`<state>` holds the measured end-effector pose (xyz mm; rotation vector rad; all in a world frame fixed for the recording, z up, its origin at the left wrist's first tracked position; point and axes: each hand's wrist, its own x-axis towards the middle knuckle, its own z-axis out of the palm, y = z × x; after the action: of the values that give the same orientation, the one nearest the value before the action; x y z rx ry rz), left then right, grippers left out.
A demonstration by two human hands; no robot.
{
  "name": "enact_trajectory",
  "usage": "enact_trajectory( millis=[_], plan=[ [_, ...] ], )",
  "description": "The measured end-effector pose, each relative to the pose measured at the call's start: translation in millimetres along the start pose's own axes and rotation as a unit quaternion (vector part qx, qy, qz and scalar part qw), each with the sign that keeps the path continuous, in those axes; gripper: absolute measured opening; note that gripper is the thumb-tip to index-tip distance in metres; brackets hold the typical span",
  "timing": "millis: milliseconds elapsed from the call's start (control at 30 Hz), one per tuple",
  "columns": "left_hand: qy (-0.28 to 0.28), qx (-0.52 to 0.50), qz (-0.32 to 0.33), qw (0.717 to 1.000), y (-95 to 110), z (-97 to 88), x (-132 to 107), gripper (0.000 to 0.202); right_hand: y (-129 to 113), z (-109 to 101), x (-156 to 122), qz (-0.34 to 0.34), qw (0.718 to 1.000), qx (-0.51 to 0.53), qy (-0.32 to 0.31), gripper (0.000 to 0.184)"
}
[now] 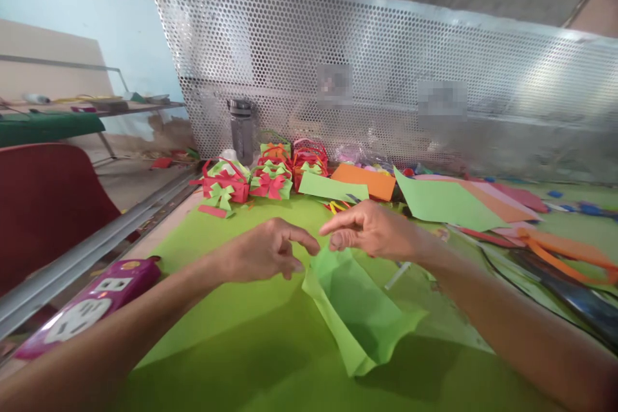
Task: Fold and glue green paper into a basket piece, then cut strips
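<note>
A folded light-green paper box (357, 309), open at the top with flared corners, rests on the green tabletop (232, 335). At its far left corner is my left hand (265, 250), index finger bent forward and thumb apart from it, with nothing visible between them. My right hand (376, 230) reaches over the box's far end, index finger stretched out and thumb below it. The right thumb is close to the paper's far edge; whether it touches cannot be made out. Behind the right hand, scissors with yellow and red handles (338, 206) are partly hidden.
Small red and green paper baskets (226, 187) stand at the back beside a grey bottle (241, 132). Green paper sheets (444, 199) and an orange sheet (364, 180) lie to the right. A purple power strip (96, 302) sits at left. A perforated metal panel (290, 45) rises behind.
</note>
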<state>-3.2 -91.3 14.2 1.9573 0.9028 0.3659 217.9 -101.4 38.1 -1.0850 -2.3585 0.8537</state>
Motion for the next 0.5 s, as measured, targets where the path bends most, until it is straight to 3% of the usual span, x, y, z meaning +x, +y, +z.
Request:
enact_trajectory(
  millis=[200,300,400,500],
  plan=[
    [-0.039,0.136,0.17,0.975,31,36.9,-25,0.044,0,-1,0,0.003,0.998,-0.062,0.023,0.026],
    [-0.084,0.179,0.198,0.96,28,55.6,-20,0.028,-2,4,0,0.008,0.996,-0.084,0.028,0.023],
    [-0.09,0.184,0.17,0.964,18,52.3,-9,0.024,-3,4,-1,0.002,0.997,-0.074,0.031,0.023],
    [0.003,0.092,0.067,0.994,10,28.1,-3,0.019,-3,0,-2,-0.019,0.997,-0.058,0.038,0.026]
  ],
)
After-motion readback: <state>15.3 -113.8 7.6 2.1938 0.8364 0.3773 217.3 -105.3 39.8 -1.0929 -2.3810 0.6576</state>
